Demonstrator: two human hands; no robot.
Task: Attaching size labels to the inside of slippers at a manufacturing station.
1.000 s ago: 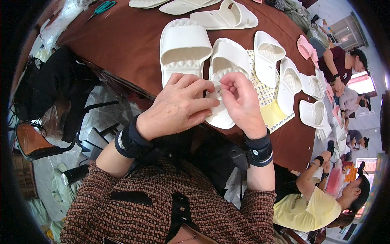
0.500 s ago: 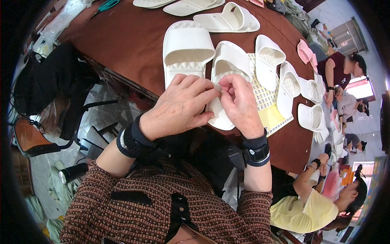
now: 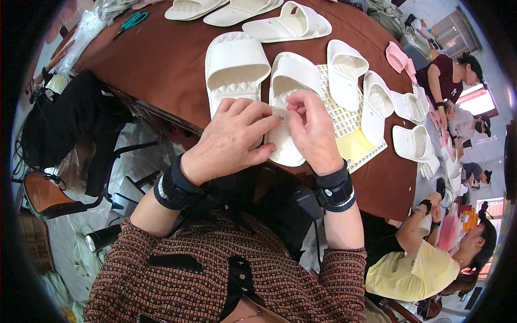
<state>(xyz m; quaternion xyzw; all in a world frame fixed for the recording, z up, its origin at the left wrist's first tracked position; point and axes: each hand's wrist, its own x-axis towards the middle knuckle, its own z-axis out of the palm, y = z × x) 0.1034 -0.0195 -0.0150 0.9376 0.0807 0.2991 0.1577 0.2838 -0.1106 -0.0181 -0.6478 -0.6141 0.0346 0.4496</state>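
A white slipper (image 3: 285, 153) lies between my hands at the table's near edge, its toe strap facing away from me. A small printed sticker (image 3: 280, 117) shows on its insole. My left hand (image 3: 229, 134) grips the slipper's left side, index fingertip beside the sticker and thumb nearer the heel. Just over the slipper's right side, my right hand (image 3: 315, 132) has thumb and index finger pinched together; what is between them, if anything, is hidden. The other slipper (image 3: 237, 67) of the same white kind stands to the left, its heel covered by my left hand.
To the right, a yellow sticker sheet (image 3: 353, 151) lies partly under more white slippers (image 3: 347, 67). Other white slippers (image 3: 291, 24) line the far side of the brown tablecloth (image 3: 161, 59). Teal scissors (image 3: 133, 21) rest far left. Co-workers sit along the right, one in a yellow top (image 3: 409, 274).
My right hand has lifted slightly off the insole, uncovering the sticker. My left hand stays on the slipper. The whole view has shifted a little.
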